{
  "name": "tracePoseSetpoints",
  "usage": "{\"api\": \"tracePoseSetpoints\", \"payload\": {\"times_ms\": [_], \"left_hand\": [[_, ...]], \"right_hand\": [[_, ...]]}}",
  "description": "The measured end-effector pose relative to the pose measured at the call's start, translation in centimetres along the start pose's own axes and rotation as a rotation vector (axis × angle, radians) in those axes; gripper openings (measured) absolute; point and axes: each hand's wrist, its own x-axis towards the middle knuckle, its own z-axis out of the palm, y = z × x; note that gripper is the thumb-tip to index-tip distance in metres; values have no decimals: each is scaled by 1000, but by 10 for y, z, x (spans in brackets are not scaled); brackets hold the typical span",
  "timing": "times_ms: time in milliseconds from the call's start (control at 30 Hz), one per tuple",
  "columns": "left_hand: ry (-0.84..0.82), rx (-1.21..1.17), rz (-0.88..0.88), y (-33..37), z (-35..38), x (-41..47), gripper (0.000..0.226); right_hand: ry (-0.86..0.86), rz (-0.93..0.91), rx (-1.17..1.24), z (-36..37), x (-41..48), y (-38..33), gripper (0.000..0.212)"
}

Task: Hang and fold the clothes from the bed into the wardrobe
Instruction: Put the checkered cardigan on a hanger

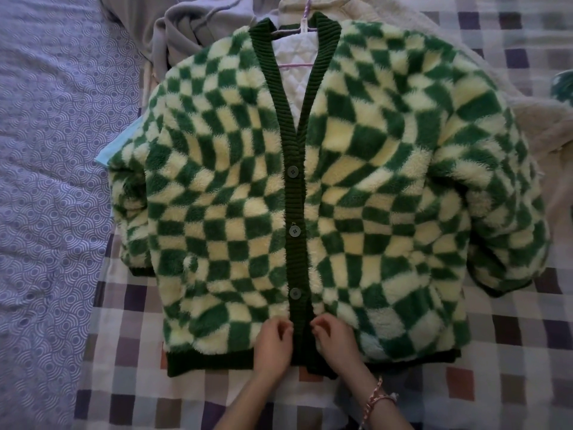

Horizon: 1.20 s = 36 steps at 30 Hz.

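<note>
A fluffy green and cream checked cardigan [356, 181] lies flat, front up, on the bed. Its dark green ribbed placket carries three buttons, all fastened. A pink hanger [302, 29] sits inside the neck, its hook pointing away from me. My left hand [273, 349] and my right hand [336, 346] rest at the bottom of the placket, one on each side, fingers curled and pinching its edges just below the lowest button [294, 293].
The cardigan lies on a checked blanket [511, 383]. A lilac patterned bedsheet [52, 181] fills the left. A grey hoodie [192, 29] and a cream fleece garment [542, 119] lie behind the cardigan. A light blue cloth [107, 153] peeks out under the left sleeve.
</note>
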Motion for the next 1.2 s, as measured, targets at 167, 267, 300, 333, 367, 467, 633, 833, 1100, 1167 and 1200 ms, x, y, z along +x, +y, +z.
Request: {"api": "tracePoseSetpoints", "payload": {"times_ms": [167, 267, 300, 333, 367, 467, 633, 833, 1100, 1167, 1200], "left_hand": [[-13, 672, 23, 3, 27, -7, 64], [25, 711, 129, -5, 28, -6, 48], [17, 669, 105, -5, 24, -6, 34], [27, 619, 79, -9, 21, -6, 23], [41, 529, 69, -13, 16, -6, 18], [63, 292, -28, -25, 2, -7, 12], [-127, 190, -81, -34, -13, -13, 26], [-242, 188, -7, -29, 1, -23, 37], [-66, 73, -8, -24, 8, -37, 18], [-40, 38, -10, -22, 6, -38, 17], [-32, 34, -12, -23, 5, -39, 20]], "right_hand": [[-170, -133, -450, 16, -5, 6, 27], [-237, -114, -448, 22, -11, 9, 22], [-211, -100, -420, 24, -12, 13, 20], [-178, -95, -377, 25, -13, 16, 16], [-144, -82, -365, 25, -14, 17, 14], [-154, -102, -553, 28, -15, 21, 19], [-15, -246, -867, 38, -21, 24, 14], [-243, -368, -996, 23, -23, 45, 22], [-177, 140, 374, 9, -24, 25, 19], [-144, 142, 445, 10, -30, 19, 19], [-127, 140, 459, 12, -30, 19, 19]]}}
